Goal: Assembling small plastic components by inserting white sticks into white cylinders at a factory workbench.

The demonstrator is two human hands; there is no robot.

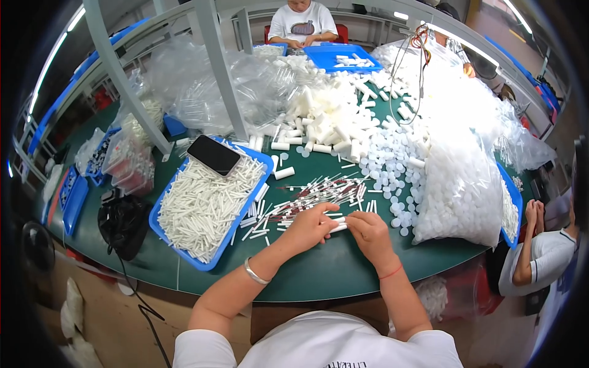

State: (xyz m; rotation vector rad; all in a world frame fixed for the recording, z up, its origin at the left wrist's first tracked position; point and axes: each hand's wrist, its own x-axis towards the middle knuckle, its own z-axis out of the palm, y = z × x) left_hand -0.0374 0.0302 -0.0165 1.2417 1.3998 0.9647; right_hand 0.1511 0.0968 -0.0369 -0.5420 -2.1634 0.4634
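Note:
My left hand [311, 228], with a silver bangle on its wrist, is closed around one end of a short white tube [338, 227]. At the other end, my right hand [370, 238] pinches it between thumb and fingers; a red string circles that wrist. The fingers partly cover the tube. Just beyond my hands lies a loose heap of thin white sticks with dark red parts [319, 193]. Left of them stands a blue tray [267, 161] piled with thin white sticks [205, 208], with a black phone [213, 155] lying on top.
Translucent round caps [392, 165] and a full plastic bag [460, 196] lie to the right. Thicker white tubes [319, 122] heap up at the centre back. A grey post [221, 67] rises beyond the tray. Co-workers sit opposite [304, 24] and at right [540, 257].

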